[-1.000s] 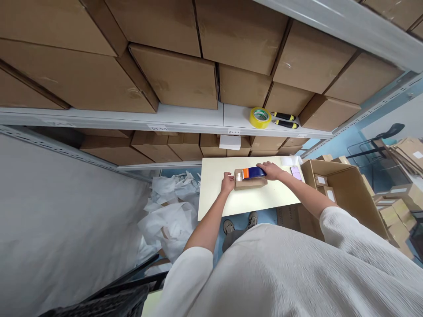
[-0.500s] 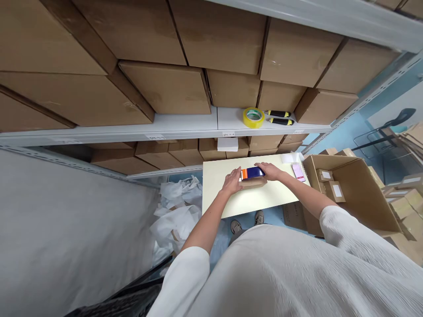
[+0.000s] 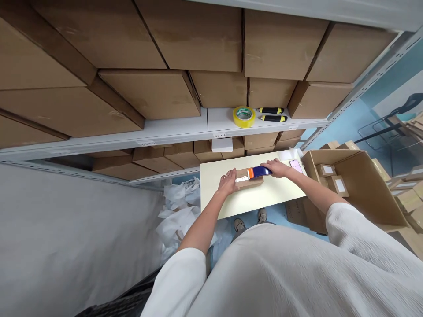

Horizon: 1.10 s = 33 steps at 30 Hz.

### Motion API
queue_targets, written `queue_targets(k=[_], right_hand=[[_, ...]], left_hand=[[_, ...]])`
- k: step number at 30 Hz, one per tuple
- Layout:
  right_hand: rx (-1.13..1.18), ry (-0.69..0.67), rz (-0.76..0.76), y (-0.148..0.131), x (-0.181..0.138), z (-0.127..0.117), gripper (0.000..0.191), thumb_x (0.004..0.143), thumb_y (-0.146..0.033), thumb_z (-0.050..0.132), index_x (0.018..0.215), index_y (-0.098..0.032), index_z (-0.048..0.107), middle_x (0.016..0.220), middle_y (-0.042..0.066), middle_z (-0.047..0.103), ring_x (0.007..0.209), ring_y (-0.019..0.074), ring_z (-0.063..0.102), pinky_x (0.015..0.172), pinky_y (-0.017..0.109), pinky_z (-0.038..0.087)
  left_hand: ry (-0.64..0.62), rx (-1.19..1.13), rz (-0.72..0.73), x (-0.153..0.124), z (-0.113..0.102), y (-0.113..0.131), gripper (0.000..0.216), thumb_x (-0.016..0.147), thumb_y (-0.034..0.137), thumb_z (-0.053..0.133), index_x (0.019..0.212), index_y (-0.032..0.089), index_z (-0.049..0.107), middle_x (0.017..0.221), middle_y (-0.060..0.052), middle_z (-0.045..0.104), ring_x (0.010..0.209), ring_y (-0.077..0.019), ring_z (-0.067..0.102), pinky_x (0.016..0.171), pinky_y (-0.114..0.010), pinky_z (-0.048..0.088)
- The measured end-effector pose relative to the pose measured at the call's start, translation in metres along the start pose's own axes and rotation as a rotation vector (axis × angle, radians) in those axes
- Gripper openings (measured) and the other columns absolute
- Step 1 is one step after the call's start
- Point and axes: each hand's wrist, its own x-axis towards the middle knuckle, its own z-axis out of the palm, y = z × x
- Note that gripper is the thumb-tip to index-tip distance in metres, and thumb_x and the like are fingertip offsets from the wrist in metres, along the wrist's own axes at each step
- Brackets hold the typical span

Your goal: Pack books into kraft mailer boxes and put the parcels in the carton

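Note:
A small cardboard box lies on the cream table in front of me. My left hand grips its left end, fingers over the top edge. My right hand is closed around the right end of a glossy dark blue piece with an orange band, which lies across the top of the box. A white printed patch shows beside the orange band, near my left fingers. What kind of thing the blue piece is, I cannot make out.
A phone lies at the table's right end, beside a large open carton holding small labelled boxes. On the shelf are yellow tape and two black-and-yellow cutters. Crumpled white wrapping is heaped on the floor left of the table.
My right hand has moved right with the blue piece, sliding it along the box and uncovering more of the box top and the white patch. My left hand stays at the box's left end.

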Motion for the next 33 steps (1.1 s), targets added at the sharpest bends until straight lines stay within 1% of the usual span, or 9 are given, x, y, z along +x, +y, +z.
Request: queue_targets(k=[4, 7, 11, 14, 16, 23, 29, 33], right_hand=[[-0.017, -0.002, 0.065, 0.039, -0.037, 0.004, 0.064, 0.095, -0.021, 0.06, 0.158, -0.02, 0.049, 0.126, 0.018, 0.07, 0.112, 0.0326, 0.065, 0.101, 0.041, 0.031], [-0.019, 0.004, 0.082, 0.055, -0.053, 0.009, 0.066, 0.094, -0.019, 0.06, 0.159, -0.019, 0.048, 0.129, 0.018, 0.07, 0.114, 0.0331, 0.065, 0.101, 0.041, 0.031], [0.011, 0.023, 0.048, 0.061, -0.058, 0.016, 0.065, 0.095, -0.021, 0.06, 0.159, -0.019, 0.048, 0.131, 0.02, 0.069, 0.114, 0.0339, 0.065, 0.101, 0.042, 0.032], [0.04, 0.038, 0.025, 0.063, -0.057, 0.018, 0.06, 0.1, -0.033, 0.059, 0.157, -0.019, 0.049, 0.128, 0.019, 0.07, 0.111, 0.0336, 0.066, 0.101, 0.042, 0.033], [0.058, 0.041, 0.012, 0.066, -0.058, 0.018, 0.059, 0.101, -0.038, 0.06, 0.156, -0.021, 0.051, 0.125, 0.018, 0.071, 0.108, 0.0331, 0.067, 0.101, 0.043, 0.033], [0.061, 0.026, -0.017, 0.076, -0.059, 0.021, 0.067, 0.094, -0.035, 0.069, 0.156, -0.02, 0.049, 0.126, 0.018, 0.072, 0.112, 0.0339, 0.067, 0.101, 0.042, 0.034], [0.09, 0.021, -0.028, 0.083, -0.063, 0.019, 0.062, 0.096, -0.04, 0.067, 0.153, -0.021, 0.052, 0.127, 0.018, 0.072, 0.113, 0.0342, 0.067, 0.103, 0.043, 0.035], [0.101, 0.053, 0.035, 0.1, -0.077, 0.02, 0.058, 0.098, -0.044, 0.066, 0.15, -0.022, 0.055, 0.126, 0.018, 0.072, 0.113, 0.0345, 0.067, 0.101, 0.043, 0.037]], left_hand=[[0.0, 0.009, -0.005, 0.0, -0.003, 0.001, 0.126, 0.075, 0.035, 0.089, 0.175, 0.022, 0.014, 0.179, -0.022, 0.031, 0.167, -0.0411, 0.026, 0.13, -0.052, 0.029], [-0.003, 0.029, 0.002, 0.0, -0.005, 0.003, 0.126, 0.075, 0.035, 0.089, 0.175, 0.022, 0.015, 0.178, -0.023, 0.033, 0.166, -0.0405, 0.029, 0.13, -0.051, 0.03], [-0.009, 0.044, 0.0, 0.0, -0.005, 0.005, 0.125, 0.076, 0.035, 0.089, 0.175, 0.022, 0.014, 0.177, -0.023, 0.035, 0.166, -0.0394, 0.029, 0.131, -0.052, 0.028], [-0.024, 0.064, -0.014, 0.0, -0.004, 0.006, 0.125, 0.077, 0.035, 0.09, 0.175, 0.023, 0.013, 0.178, -0.023, 0.033, 0.167, -0.0388, 0.027, 0.132, -0.053, 0.026], [-0.025, 0.071, -0.02, 0.0, -0.003, 0.007, 0.125, 0.078, 0.036, 0.089, 0.175, 0.024, 0.013, 0.179, -0.022, 0.031, 0.167, -0.0389, 0.027, 0.132, -0.053, 0.025], [-0.033, 0.08, -0.039, -0.002, -0.002, 0.014, 0.123, 0.079, 0.033, 0.089, 0.176, 0.023, 0.013, 0.18, -0.022, 0.028, 0.167, -0.0398, 0.026, 0.132, -0.055, 0.025], [-0.043, 0.119, -0.049, -0.003, -0.002, 0.015, 0.121, 0.08, 0.034, 0.087, 0.176, 0.024, 0.014, 0.181, -0.021, 0.026, 0.168, -0.0397, 0.025, 0.133, -0.055, 0.024], [-0.05, 0.128, -0.063, -0.002, -0.004, 0.011, 0.122, 0.08, 0.038, 0.088, 0.176, 0.024, 0.014, 0.181, -0.021, 0.027, 0.168, -0.0401, 0.025, 0.133, -0.055, 0.025]])
